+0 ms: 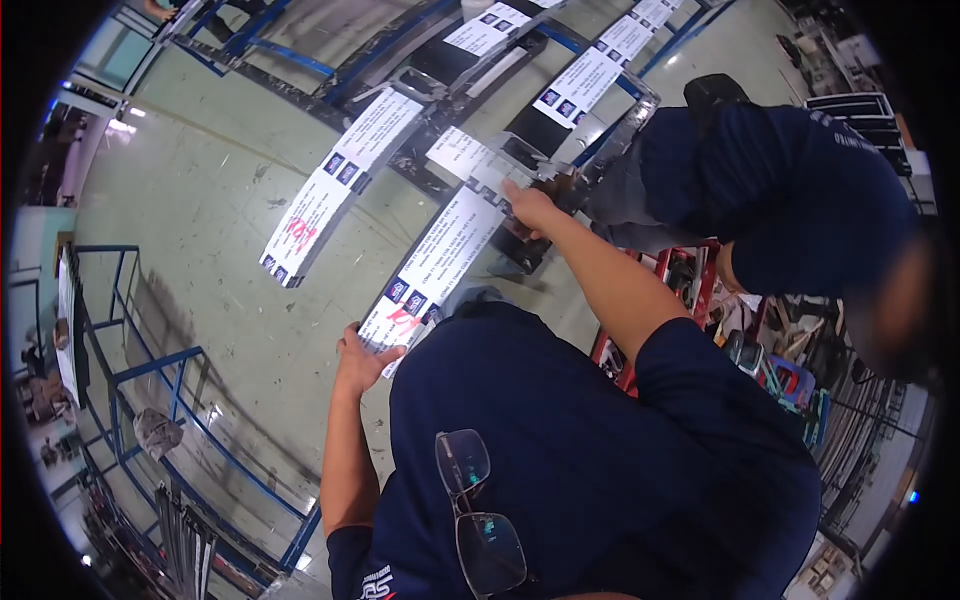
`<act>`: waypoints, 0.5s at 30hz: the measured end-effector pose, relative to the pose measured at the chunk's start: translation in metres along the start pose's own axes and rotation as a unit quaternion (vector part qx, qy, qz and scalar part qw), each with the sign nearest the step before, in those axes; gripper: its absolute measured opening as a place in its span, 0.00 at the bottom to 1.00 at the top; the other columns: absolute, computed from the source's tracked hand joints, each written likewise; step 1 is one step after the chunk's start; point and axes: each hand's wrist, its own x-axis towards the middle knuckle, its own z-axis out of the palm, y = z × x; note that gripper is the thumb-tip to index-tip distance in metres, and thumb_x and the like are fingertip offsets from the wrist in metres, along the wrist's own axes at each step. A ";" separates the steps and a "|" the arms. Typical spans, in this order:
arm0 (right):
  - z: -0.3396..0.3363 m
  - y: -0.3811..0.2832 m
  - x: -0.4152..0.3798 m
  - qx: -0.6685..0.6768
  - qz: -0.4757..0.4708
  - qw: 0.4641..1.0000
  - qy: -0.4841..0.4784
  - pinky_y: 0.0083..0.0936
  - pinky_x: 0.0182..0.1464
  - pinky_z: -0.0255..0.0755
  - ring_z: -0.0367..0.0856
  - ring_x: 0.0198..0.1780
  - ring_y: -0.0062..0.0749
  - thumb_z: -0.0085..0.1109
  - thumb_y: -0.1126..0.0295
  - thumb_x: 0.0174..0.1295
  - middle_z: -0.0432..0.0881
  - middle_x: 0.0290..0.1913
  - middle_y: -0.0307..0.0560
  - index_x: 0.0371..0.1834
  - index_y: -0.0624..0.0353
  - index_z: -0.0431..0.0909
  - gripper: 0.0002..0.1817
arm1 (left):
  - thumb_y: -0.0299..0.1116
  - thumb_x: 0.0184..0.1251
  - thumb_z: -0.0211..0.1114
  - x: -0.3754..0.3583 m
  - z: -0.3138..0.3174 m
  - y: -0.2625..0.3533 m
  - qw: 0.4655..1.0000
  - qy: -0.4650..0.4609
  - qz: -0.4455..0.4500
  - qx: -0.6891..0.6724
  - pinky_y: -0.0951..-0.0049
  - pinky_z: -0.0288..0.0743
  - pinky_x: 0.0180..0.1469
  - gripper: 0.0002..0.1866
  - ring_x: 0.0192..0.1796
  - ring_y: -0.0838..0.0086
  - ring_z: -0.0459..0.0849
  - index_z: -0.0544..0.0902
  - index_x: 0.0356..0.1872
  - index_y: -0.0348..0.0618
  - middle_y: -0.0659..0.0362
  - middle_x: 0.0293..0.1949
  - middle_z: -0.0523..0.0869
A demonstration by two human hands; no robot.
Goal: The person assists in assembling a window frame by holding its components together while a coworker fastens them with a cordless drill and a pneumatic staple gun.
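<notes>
A long flat bar [445, 250] covered in white printed film, with red marks near its close end, lies slanting in front of my body. My left hand [362, 352] grips the bar's near end, fingers at one edge and thumb at the other. Farther along, my right hand [530, 208] touches the bar near its far part; its index finger is stretched out, and the other fingers are partly hidden. To the left, a second film-covered bar [345, 180], also marked in red, sticks out over the floor.
A co-worker in dark blue [800, 190] bends down at the right, beside red trays [700, 285] of tools. More film-covered bars [580, 85] rest on the frame ahead. Blue metal racks [160, 366] stand at the left. Glasses [490, 550] hang at my chest.
</notes>
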 end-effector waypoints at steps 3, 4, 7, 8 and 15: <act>0.001 0.001 0.004 -0.014 0.006 1.000 0.006 0.39 0.30 0.82 0.89 0.36 0.48 0.37 0.23 0.70 0.88 0.46 0.59 0.57 0.70 0.82 0.52 | 0.58 0.43 0.87 0.001 -0.002 0.003 1.000 -0.011 -0.009 0.015 0.52 0.70 0.72 0.66 0.69 0.39 0.72 0.56 0.75 0.29 0.28 0.68 0.66; 0.000 -0.001 0.004 -0.023 0.007 1.000 -0.001 0.39 0.29 0.82 0.89 0.33 0.45 0.37 0.24 0.70 0.89 0.43 0.57 0.55 0.71 0.82 0.52 | 0.58 0.43 0.87 0.002 -0.002 0.004 1.000 -0.013 -0.007 0.015 0.52 0.70 0.72 0.66 0.69 0.39 0.72 0.56 0.75 0.29 0.28 0.68 0.66; 0.001 -0.001 0.003 -0.013 0.010 1.000 0.006 0.37 0.27 0.80 0.88 0.28 0.42 0.37 0.25 0.71 0.89 0.37 0.55 0.48 0.70 0.84 0.50 | 0.58 0.44 0.87 0.001 -0.003 0.004 1.000 -0.019 -0.005 0.022 0.53 0.70 0.72 0.67 0.68 0.39 0.73 0.55 0.76 0.29 0.28 0.68 0.66; 0.001 -0.001 0.002 -0.009 0.016 1.000 -0.001 0.37 0.27 0.79 0.88 0.28 0.42 0.37 0.26 0.71 0.89 0.37 0.55 0.47 0.70 0.85 0.49 | 0.58 0.44 0.87 0.001 -0.003 0.004 1.000 -0.016 -0.006 0.026 0.53 0.71 0.72 0.66 0.68 0.39 0.73 0.55 0.76 0.29 0.28 0.68 0.66; 0.003 0.002 0.007 -0.008 0.002 1.000 0.002 0.38 0.28 0.80 0.88 0.33 0.42 0.37 0.27 0.72 0.89 0.37 0.55 0.44 0.70 0.85 0.48 | 0.58 0.45 0.87 0.002 -0.001 0.001 1.000 -0.006 -0.001 0.031 0.53 0.71 0.70 0.65 0.68 0.39 0.73 0.56 0.75 0.30 0.28 0.67 0.67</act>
